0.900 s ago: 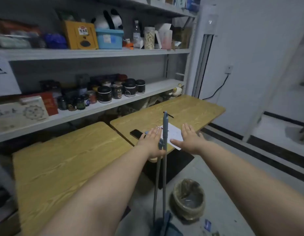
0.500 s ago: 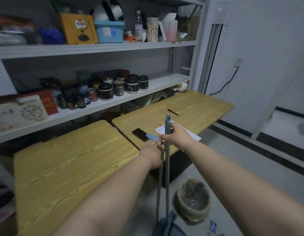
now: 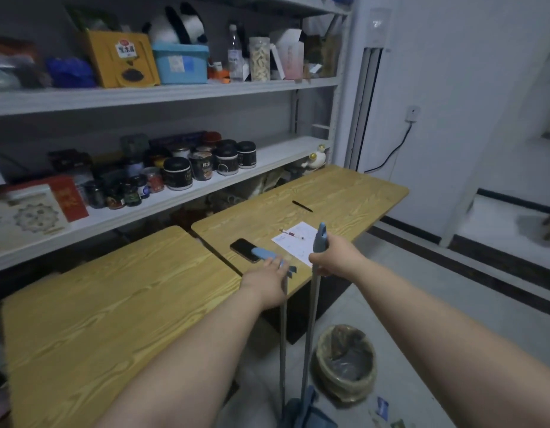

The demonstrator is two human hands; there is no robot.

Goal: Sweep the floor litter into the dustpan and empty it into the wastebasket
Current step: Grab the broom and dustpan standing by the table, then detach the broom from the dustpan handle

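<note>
Two grey poles with blue grips stand in front of me. My right hand [image 3: 335, 257] is closed around the straight broom handle [image 3: 320, 239], whose shaft runs down to the floor. My left hand [image 3: 267, 282] wraps its fingers over the bent blue dustpan handle [image 3: 263, 253]. The blue dustpan [image 3: 310, 417] sits at the bottom edge, and the broom head is hidden there. A round wastebasket [image 3: 344, 362] with a plastic liner stands on the floor just right of the poles. Small scraps of litter [image 3: 381, 406] lie on the floor beside it.
Two wooden tables [image 3: 113, 304] stand left of and behind the poles. The far one carries a phone [image 3: 244, 248], a paper sheet [image 3: 295, 242] and a pen [image 3: 301, 206]. Stocked shelves [image 3: 175, 91] line the wall. Open grey floor [image 3: 422, 288] lies to the right.
Both hands were open near the poles. The right hand closed on the broom handle and drew it right, apart from the dustpan pole, while the left took hold of the dustpan grip.
</note>
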